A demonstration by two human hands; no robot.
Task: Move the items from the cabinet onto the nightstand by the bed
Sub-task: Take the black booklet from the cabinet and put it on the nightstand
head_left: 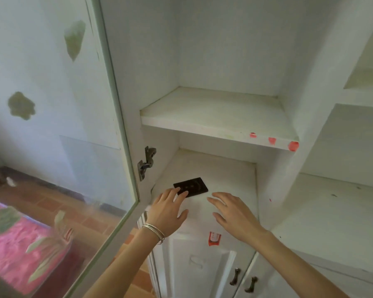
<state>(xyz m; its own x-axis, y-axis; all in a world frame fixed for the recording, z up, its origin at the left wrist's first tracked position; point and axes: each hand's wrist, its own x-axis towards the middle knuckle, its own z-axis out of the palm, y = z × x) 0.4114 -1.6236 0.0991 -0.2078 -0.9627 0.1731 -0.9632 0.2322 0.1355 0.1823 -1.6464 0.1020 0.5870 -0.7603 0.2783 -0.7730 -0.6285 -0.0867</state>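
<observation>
A flat dark booklet (193, 186) with faint gold print lies on the lower shelf (230, 179) of the white cabinet. My left hand (169, 212), with thin bangles at the wrist, reaches in with straight fingers; its fingertips touch the booklet's near edge. My right hand (232, 212) hovers over the shelf just right of the booklet, fingers spread and relaxed, holding nothing. The upper shelf (213, 117) holds nothing that I can see.
The glass cabinet door (78, 134) stands swung open at my left, its hinge (146, 162) beside the shelf. Lower doors with dark handles (242, 280) are closed below. A pink floral bed cover (19, 244) shows through the glass. More white shelves (336, 203) lie to the right.
</observation>
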